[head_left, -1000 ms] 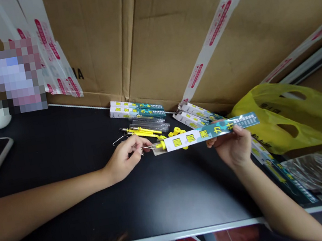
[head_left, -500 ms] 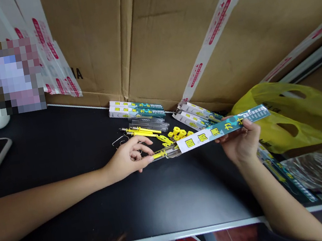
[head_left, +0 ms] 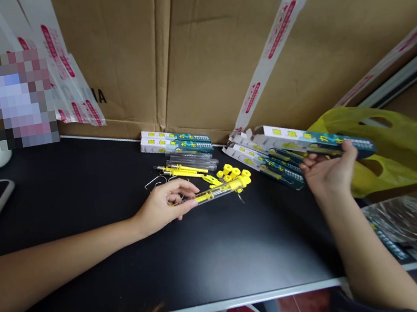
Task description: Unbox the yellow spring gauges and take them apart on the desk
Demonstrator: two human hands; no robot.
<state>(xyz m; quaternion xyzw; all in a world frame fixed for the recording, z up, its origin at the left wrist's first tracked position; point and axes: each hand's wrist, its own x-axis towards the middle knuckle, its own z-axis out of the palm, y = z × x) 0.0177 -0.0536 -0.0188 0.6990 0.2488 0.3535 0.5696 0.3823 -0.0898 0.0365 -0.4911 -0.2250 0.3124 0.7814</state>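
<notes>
— What has the left hand (head_left: 163, 207) got?

— A clear tube (head_left: 218, 191), round and glossy, with a yellow rod inside and a yellow cap on the far end. It lies on the black tabletop (head_left: 77, 183) and runs out from the fingertips toward the other hand. The fingers are curled low and pinch its near end, and the forearm rests flat along the table.

— And the right hand (head_left: 326, 171)?

— It is lifted off the table with the wrist bent back. The fingers and thumb are closed round a long thin carton (head_left: 289, 137) of square-edged printed card, white at one end and teal at the gripped end.

— What lies around them?

— Just beyond the left fingers are spare clear tubes (head_left: 193, 161), a bent wire hook (head_left: 152, 181) and a cluster of small yellow caps (head_left: 231, 172). Farther out, two matching cartons (head_left: 176, 142) are stacked against a cardboard wall (head_left: 194, 46). Beside the right knuckles is a loose pile of cartons (head_left: 265, 162). Behind the right hand is a crumpled yellow plastic bag (head_left: 398, 145), thin and blurred.
</notes>
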